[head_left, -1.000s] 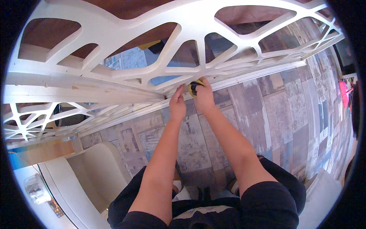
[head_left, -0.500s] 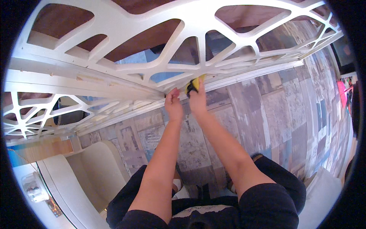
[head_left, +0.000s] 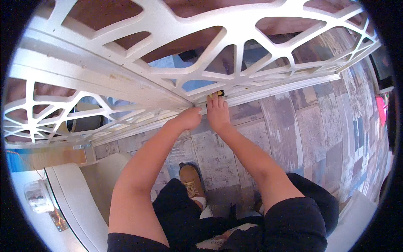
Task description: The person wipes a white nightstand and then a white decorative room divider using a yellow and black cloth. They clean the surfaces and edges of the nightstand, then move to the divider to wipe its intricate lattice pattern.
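Note:
A white lattice partition (head_left: 189,75) with irregular cut-out openings stands before me, its panels meeting at a post. At the foot of the partition, my right hand (head_left: 218,113) has its fingers over a small yellow-and-black object (head_left: 215,93). Most of that object is covered, so its exact kind does not show. Close to the left of it, my left hand (head_left: 189,119) is closed, by the corner where the panels meet the bottom rail (head_left: 268,95). Whatever its curled fingers may hold is hidden.
Patchwork wood-look flooring (head_left: 285,122) runs below and to the right. A cream chair (head_left: 75,193) and a white table edge with a clear container (head_left: 37,196) stand at the left. My tan shoe (head_left: 191,179) is below my hands. A pink item (head_left: 381,110) lies far right.
My left hand has turned over and its fingers have curled in, with the elbow swung outward. My right hand has flattened over the yellow-and-black object. My view has shifted, and my shoe now shows.

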Tool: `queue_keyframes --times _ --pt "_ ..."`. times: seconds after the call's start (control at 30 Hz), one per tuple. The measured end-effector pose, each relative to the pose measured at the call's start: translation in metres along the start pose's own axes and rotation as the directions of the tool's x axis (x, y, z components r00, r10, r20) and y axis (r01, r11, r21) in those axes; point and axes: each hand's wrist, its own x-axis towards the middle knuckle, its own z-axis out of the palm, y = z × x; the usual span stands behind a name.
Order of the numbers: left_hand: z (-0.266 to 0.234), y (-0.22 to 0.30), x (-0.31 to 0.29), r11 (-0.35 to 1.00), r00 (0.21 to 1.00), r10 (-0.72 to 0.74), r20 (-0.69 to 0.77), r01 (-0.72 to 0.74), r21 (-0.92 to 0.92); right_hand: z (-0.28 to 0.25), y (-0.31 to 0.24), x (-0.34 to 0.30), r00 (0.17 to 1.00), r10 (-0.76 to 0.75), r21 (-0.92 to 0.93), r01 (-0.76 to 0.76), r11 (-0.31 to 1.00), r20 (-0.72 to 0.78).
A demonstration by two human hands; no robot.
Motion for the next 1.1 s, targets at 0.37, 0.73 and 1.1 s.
queue_keyframes --times 0.37,0.73,1.1 --pt "-0.013 0.022 -0.033 0.988 0.946 -0.047 -0.320 -0.002 -0.153 0.003 0.007 -0.002 0.999 -0.048 0.140 0.051 0.989 -0.025" --pt "0.038 -0.010 -0.037 0.648 0.905 -0.181 -0.386 -0.186 -0.739 -0.045 -0.036 -0.044 0.984 -0.120 0.460 0.167 0.872 -0.130" --pt "0.028 -0.007 -0.030 0.217 0.905 -0.320 -0.281 -0.218 -0.951 -0.053 -0.055 0.039 0.959 0.004 0.351 -0.108 0.930 0.284"
